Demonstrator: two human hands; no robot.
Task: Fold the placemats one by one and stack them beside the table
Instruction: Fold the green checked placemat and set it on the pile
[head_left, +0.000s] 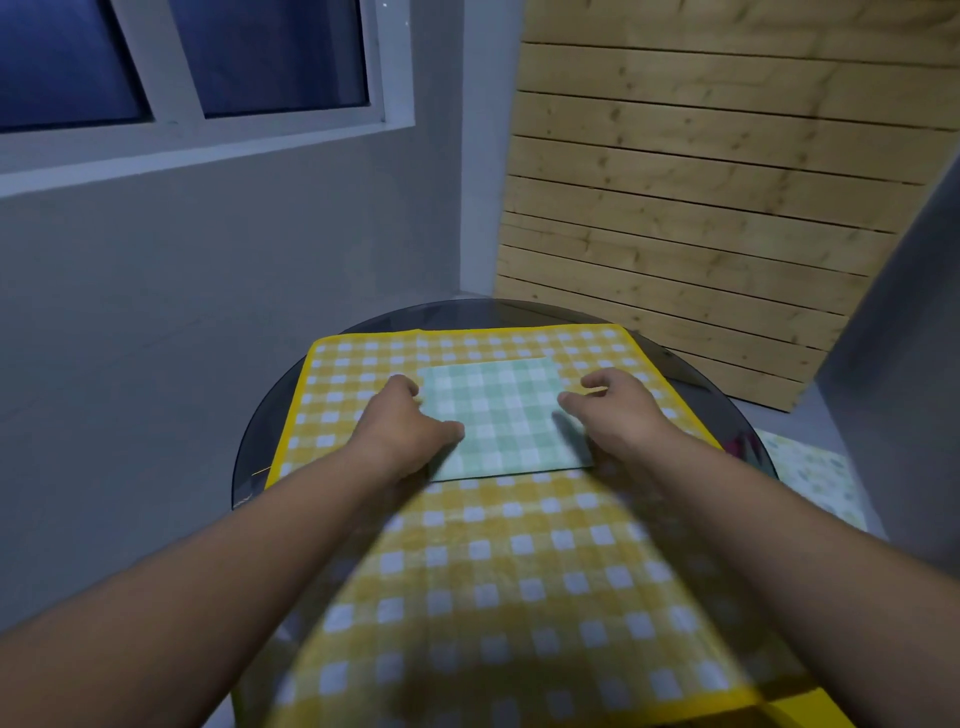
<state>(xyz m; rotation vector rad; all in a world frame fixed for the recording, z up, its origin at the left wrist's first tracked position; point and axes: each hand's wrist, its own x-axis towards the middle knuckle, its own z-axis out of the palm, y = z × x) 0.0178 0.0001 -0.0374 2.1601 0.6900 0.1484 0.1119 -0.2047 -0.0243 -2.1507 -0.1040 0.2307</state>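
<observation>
A folded green-and-white checked placemat (498, 415) lies as a small rectangle on a large yellow-and-white checked placemat (498, 561) that covers most of the round dark glass table (260, 441). My left hand (410, 426) grips the green placemat's left edge, thumb on top. My right hand (613, 410) grips its right edge with curled fingers. Both forearms reach in from the bottom corners of the view.
A pale patterned placemat (815, 478) lies low to the right of the table. A slatted wooden panel (701, 208) leans against the far wall. A grey wall with a window (182, 62) is to the left, and a grey surface (904, 338) rises at the right.
</observation>
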